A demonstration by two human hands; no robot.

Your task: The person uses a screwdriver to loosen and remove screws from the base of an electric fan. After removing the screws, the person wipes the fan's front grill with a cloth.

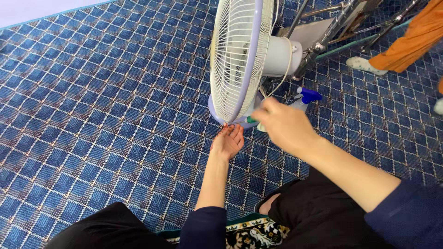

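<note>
Below the fan on the carpet, the left hand cups open, fingertips touching the grille's bottom rim, while the right hand grips a green-handled tool against that rim.

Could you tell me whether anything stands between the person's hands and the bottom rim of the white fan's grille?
Nothing visible does. The left hand reaches up with its fingertips at the lavender rim of the white wire fan grille. The right hand holds a green-handled tool against the same rim. A blue-topped spray bottle stands behind.
</note>
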